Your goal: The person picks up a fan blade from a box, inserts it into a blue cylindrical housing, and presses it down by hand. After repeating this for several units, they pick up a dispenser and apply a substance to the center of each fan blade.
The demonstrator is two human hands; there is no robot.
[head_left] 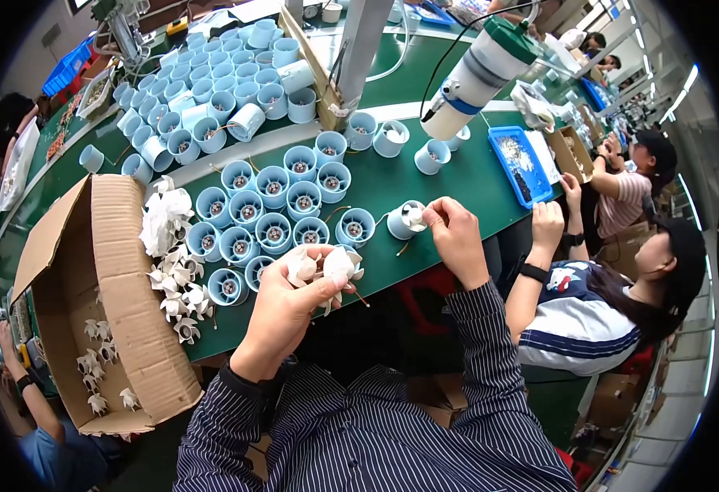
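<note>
My left hand [282,299] is closed around several white plastic fan impellers [341,264], held over the table's near edge. To its right, a light blue cup-shaped motor housing [400,228] stands on the green table, with a white fan impeller [413,215] in its mouth. My right hand [459,238] pinches at that impeller by the cup's right rim; the fingertips partly hide the contact. Left of my hands are rows of similar blue housings [272,186] with motors showing inside. Loose white impellers [181,283] lie heaped beside them.
An open cardboard box [159,328] with several impellers inside stands at the left. Many more blue housings [204,86] crowd the far left. A blue tray [532,197] is at the right, near two co-workers [597,303]. A green-and-white cylinder [478,78] hangs above the table.
</note>
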